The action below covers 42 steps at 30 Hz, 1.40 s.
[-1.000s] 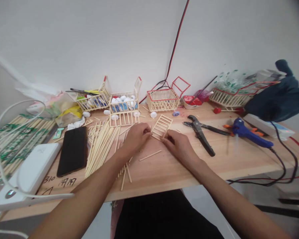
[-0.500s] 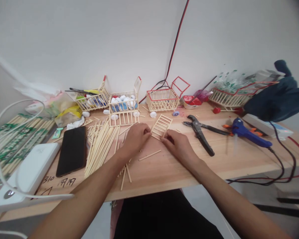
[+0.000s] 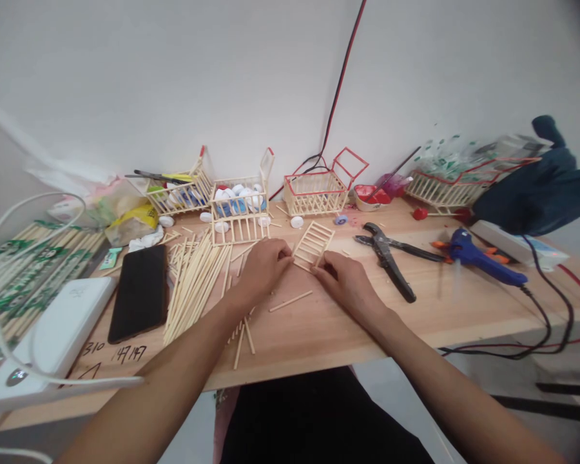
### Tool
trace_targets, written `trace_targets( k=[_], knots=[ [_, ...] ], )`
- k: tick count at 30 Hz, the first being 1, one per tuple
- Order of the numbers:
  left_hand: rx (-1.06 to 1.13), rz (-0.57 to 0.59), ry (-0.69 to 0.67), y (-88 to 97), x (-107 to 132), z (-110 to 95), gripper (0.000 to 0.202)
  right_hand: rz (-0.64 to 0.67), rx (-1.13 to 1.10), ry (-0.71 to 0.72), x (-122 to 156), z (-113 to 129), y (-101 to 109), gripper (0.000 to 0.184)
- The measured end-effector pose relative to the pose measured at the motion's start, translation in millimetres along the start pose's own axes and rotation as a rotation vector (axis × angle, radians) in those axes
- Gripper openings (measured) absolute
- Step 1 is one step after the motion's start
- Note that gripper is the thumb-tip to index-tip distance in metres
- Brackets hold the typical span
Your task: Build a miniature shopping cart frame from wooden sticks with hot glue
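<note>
A small ladder-like frame of wooden sticks (image 3: 312,243) is tilted up off the table between my two hands. My left hand (image 3: 265,263) has its fingers closed at the frame's left edge, the fingertips partly hidden. At its lower right corner, my right hand (image 3: 342,277) pinches the frame between thumb and fingers. A loose short stick (image 3: 290,301) lies on the table just below the frame. To the left of my left hand is a pile of long thin sticks (image 3: 196,283), and a few short ones lie under my left forearm.
Small stick carts (image 3: 316,195) stand along the wall, one holding white and blue caps. To the right lie black-handled cutters (image 3: 389,261) and a blue glue gun (image 3: 486,259) with its cord. A phone (image 3: 139,293) and a white power bank (image 3: 72,322) with a cable are at left.
</note>
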<state>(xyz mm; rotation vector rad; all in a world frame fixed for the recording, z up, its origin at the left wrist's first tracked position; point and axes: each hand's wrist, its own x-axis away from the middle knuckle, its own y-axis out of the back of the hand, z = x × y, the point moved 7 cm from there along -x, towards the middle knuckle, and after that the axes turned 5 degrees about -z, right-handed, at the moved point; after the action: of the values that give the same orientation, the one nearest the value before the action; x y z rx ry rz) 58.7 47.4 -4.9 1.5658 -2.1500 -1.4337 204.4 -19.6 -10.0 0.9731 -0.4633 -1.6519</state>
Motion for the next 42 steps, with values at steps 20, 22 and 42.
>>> trace_targets(
  k=[20, 22, 42],
  knots=[
    [-0.001, 0.005, 0.001, 0.6, 1.2, -1.2, 0.008, -0.008, -0.007, 0.011, 0.5, 1.2, 0.3, 0.018],
    [0.002, 0.002, -0.001, 1.3, 1.3, -1.8, 0.009, -0.006, -0.008, 0.01, 0.3, 0.7, -0.3, 0.018],
    [0.03, 0.003, 0.091, 7.1, 1.0, 2.4, 0.026, -0.004, -0.002, 0.018, 0.8, -0.8, -1.9, 0.016]
  ],
)
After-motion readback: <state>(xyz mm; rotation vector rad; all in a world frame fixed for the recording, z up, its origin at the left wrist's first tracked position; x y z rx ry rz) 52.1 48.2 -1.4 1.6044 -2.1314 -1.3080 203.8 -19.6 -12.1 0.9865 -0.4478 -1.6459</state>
